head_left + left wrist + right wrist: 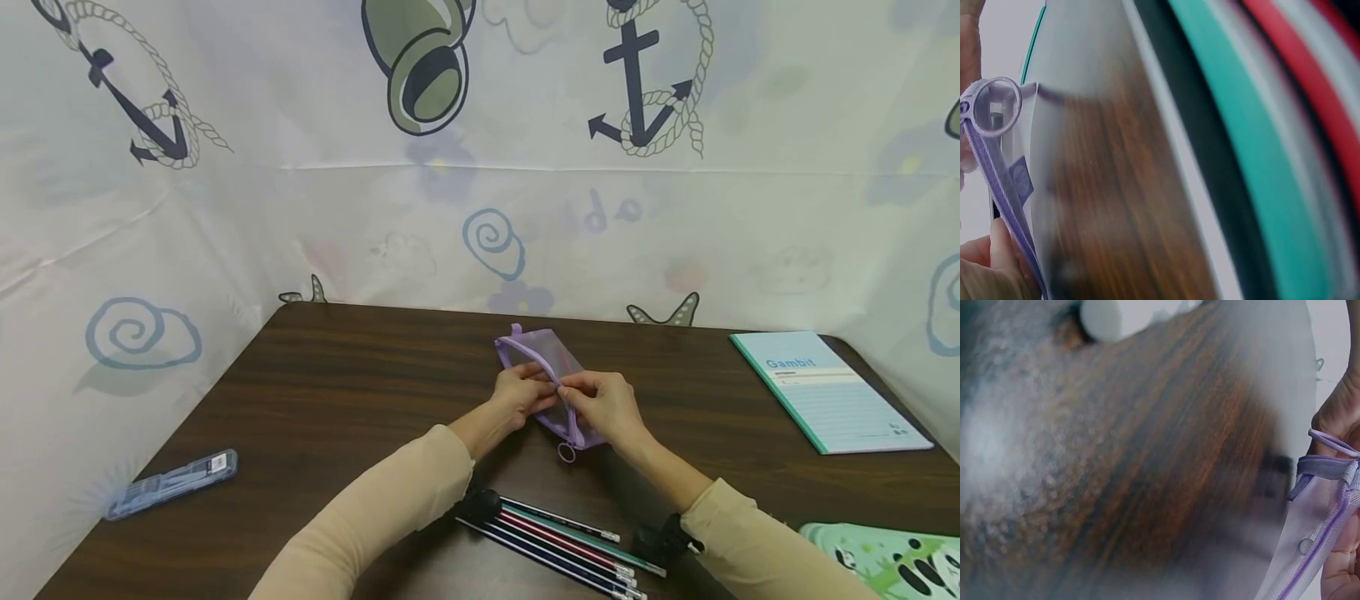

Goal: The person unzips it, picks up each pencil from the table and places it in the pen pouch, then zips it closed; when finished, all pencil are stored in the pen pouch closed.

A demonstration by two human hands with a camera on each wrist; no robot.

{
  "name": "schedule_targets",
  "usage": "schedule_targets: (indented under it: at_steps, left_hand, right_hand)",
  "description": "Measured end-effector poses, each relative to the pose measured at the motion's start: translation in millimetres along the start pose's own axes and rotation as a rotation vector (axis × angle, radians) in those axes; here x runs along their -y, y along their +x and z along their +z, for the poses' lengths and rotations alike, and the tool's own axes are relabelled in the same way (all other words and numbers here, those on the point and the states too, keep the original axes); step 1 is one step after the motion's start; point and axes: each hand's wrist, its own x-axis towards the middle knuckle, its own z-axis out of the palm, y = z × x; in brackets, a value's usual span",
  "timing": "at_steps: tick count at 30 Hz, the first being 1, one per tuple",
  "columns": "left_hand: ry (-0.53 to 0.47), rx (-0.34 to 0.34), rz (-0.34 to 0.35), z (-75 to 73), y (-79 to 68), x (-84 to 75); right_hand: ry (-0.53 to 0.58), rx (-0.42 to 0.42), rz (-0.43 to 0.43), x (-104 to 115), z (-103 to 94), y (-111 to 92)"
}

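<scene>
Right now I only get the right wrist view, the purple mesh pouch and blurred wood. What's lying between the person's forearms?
Observer: A loose group of pencils, teal and red ones among them, nearer the person than the purple mesh pouch.
Operator: And out on the person's left?
Observer: A translucent blue case, lying at the left edge of the table.
Operator: Anything toward the far right?
Observer: A light-blue notebook marked "Gambit", near the far right corner.
</scene>
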Motion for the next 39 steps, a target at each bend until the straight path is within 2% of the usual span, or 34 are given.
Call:
schedule_targets:
  at_steps: [6, 10, 13, 17, 19, 22, 28, 39]
  left_hand:
    - [0.0, 0.044, -0.011, -0.4, -1.2, -0.9]
    - [0.065, 0.135, -0.027, -11.8, -9.5, -9.8]
    - [0.19, 0.296, -0.086, -26.7, -20.9, -18.3]
    - [0.436, 0.605, -0.2, -46.1, -36.7, -24.1]
    - [0.553, 0.735, -0.22, -52.5, -42.5, -23.1]
    - [0.677, 0.857, -0.204, -57.4, -48.6, -18.8]
    - [0.823, 0.958, -0.08, -58.2, -55.6, -11.8]
    - [0.928, 1.018, 0.001, -54.3, -57.2, -9.7]
  right_hand:
    - [0.003, -0.007, 0.002, -2.0, -2.4, 2.3]
    - [0.015, -0.029, 0.018, -3.9, -9.5, 7.2]
    - [0.03, -0.047, 0.032, -5.3, -15.5, 10.8]
    - [0.035, -0.064, 0.042, -7.7, -21.1, 12.5]
    - [0.03, -0.07, 0.046, -9.0, -22.7, 12.3]
    - [0.033, -0.069, 0.057, -10.8, -24.1, 11.1]
    - [0.052, -0.06, 0.084, -13.5, -24.8, 8.7]
    - [0.075, -0.052, 0.097, -16.2, -25.7, 5.8]
